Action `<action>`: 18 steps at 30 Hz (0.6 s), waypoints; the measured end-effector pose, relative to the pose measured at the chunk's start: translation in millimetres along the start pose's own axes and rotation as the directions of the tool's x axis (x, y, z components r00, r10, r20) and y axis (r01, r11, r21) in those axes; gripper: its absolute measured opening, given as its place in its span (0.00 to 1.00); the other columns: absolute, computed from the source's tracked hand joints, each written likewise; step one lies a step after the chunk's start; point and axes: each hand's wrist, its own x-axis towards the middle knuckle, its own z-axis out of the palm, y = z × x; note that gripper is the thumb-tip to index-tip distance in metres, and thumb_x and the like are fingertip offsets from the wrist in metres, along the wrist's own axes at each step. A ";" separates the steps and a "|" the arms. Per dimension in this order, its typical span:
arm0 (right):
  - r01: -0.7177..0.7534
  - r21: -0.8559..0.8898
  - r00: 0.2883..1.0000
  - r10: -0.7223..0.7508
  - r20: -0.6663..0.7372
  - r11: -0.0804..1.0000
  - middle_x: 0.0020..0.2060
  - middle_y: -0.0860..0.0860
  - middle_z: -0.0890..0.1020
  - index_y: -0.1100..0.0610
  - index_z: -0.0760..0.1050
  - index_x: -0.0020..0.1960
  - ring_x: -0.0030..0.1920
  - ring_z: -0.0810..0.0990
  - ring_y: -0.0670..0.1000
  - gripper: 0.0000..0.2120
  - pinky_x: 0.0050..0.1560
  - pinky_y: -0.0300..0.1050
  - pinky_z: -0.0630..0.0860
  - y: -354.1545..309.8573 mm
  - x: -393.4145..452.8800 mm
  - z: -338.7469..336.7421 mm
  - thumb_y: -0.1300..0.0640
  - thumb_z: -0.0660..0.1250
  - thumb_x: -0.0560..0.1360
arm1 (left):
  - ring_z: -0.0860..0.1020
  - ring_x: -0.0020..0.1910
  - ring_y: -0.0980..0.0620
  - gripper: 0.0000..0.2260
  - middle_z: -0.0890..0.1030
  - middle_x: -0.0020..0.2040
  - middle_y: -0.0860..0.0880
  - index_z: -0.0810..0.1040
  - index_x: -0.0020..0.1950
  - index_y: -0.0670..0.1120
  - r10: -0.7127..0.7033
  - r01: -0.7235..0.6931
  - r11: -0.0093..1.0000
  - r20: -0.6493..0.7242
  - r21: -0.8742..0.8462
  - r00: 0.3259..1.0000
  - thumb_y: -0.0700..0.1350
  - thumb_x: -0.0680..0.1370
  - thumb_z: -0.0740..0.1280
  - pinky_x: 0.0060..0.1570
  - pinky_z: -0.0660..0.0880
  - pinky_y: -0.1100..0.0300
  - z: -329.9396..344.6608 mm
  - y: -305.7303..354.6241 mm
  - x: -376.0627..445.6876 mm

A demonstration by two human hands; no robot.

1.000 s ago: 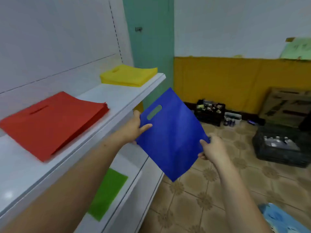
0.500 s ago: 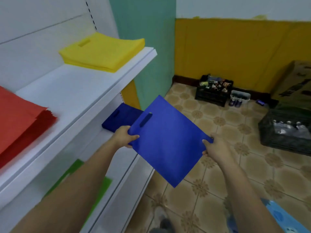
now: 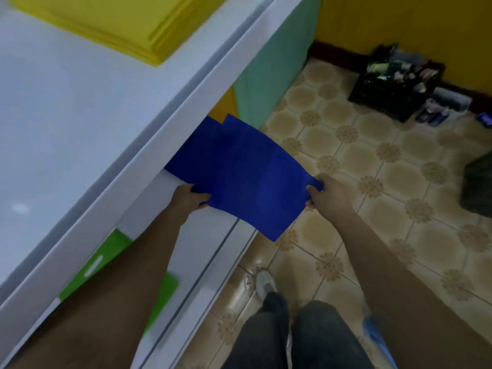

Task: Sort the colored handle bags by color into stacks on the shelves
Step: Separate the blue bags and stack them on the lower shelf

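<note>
I hold a blue handle bag [image 3: 255, 179] flat between both hands. My left hand [image 3: 190, 198] grips its near left edge and my right hand [image 3: 326, 193] pinches its right corner. Its far end reaches under the upper shelf [image 3: 80, 123], over a blue stack [image 3: 191, 153] lying on the lower shelf [image 3: 197, 241]. The bag's handle slot is hidden. A yellow stack [image 3: 125, 22] lies on the upper shelf. A green bag [image 3: 106, 259] lies on the lower shelf beneath my left forearm.
The tiled floor [image 3: 372, 161] spreads to the right. A black crate [image 3: 396, 83] of small items stands by the yellow wall. A dark bin [image 3: 479, 187] sits at the right edge. My legs and a shoe [image 3: 266, 283] are below. Something light blue [image 3: 375, 336] lies on the floor.
The view tipped down and closer. Both hands lowered the blue bag and pushed it toward the lower shelf, over the blue stack. The red stack has left the view.
</note>
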 end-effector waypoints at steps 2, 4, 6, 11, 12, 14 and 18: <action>-0.002 0.012 1.000 0.002 0.018 1.000 0.40 0.58 0.82 0.60 0.74 0.55 0.35 0.81 0.51 0.07 0.43 0.51 0.80 9.4 24.9 17.9 0.60 0.60 0.81 | 0.80 0.54 0.45 0.11 0.80 0.56 0.42 0.79 0.54 0.42 -0.023 0.022 0.999 -0.043 -0.035 0.999 0.33 0.74 0.72 0.45 0.82 0.59 0.3 -9.5 17.5; 0.004 0.054 1.000 -0.006 0.027 0.999 0.40 0.58 0.82 0.60 0.74 0.55 0.38 0.82 0.54 0.06 0.46 0.55 0.80 15.8 51.2 34.9 0.60 0.61 0.81 | 0.81 0.49 0.47 0.09 0.80 0.53 0.42 0.79 0.51 0.42 -0.061 0.051 0.995 -0.124 -0.084 0.990 0.33 0.73 0.73 0.41 0.82 0.59 -1.8 -18.2 33.2; 0.031 0.093 0.999 -0.035 0.041 0.995 0.42 0.56 0.81 0.59 0.75 0.54 0.38 0.82 0.55 0.05 0.46 0.55 0.80 17.9 79.8 50.8 0.60 0.63 0.80 | 0.81 0.44 0.49 0.07 0.81 0.50 0.43 0.79 0.47 0.43 -0.088 0.071 0.994 -0.219 -0.087 0.972 0.35 0.73 0.74 0.36 0.82 0.61 -6.0 -26.0 51.1; 0.217 -0.032 0.968 -0.211 0.135 0.976 0.42 0.55 0.79 0.60 0.78 0.52 0.43 0.77 0.56 0.07 0.49 0.51 0.76 14.9 151.2 87.5 0.60 0.61 0.80 | 0.81 0.45 0.49 0.10 0.81 0.50 0.43 0.79 0.51 0.41 -0.083 0.031 0.990 -0.402 -0.135 0.912 0.40 0.73 0.76 0.35 0.81 0.63 -24.0 -27.8 96.6; 0.247 -0.034 0.960 -0.240 0.147 0.968 0.42 0.54 0.78 0.61 0.78 0.54 0.43 0.76 0.56 0.09 0.49 0.50 0.75 11.5 163.3 92.4 0.61 0.60 0.80 | 0.81 0.47 0.48 0.11 0.81 0.51 0.43 0.78 0.52 0.41 -0.078 0.012 0.988 -0.437 -0.153 0.896 0.39 0.73 0.76 0.35 0.81 0.62 -27.8 -22.7 107.3; 0.262 0.046 0.950 -0.266 0.164 0.964 0.43 0.54 0.75 0.62 0.77 0.57 0.41 0.74 0.55 0.09 0.45 0.50 0.75 4.2 183.7 103.4 0.63 0.59 0.81 | 0.80 0.50 0.46 0.13 0.80 0.54 0.41 0.77 0.54 0.40 -0.088 -0.014 0.979 -0.485 -0.203 0.870 0.37 0.73 0.75 0.37 0.81 0.61 -38.1 -14.6 128.7; 0.291 0.139 0.941 -0.310 0.139 0.947 0.44 0.55 0.76 0.59 0.74 0.62 0.39 0.77 0.56 0.11 0.42 0.49 0.79 -17.3 223.1 128.5 0.61 0.61 0.81 | 0.81 0.52 0.44 0.16 0.80 0.57 0.39 0.77 0.58 0.35 -0.114 -0.018 0.973 -0.548 -0.229 0.829 0.38 0.73 0.75 0.44 0.81 0.56 -57.5 -12.5 167.7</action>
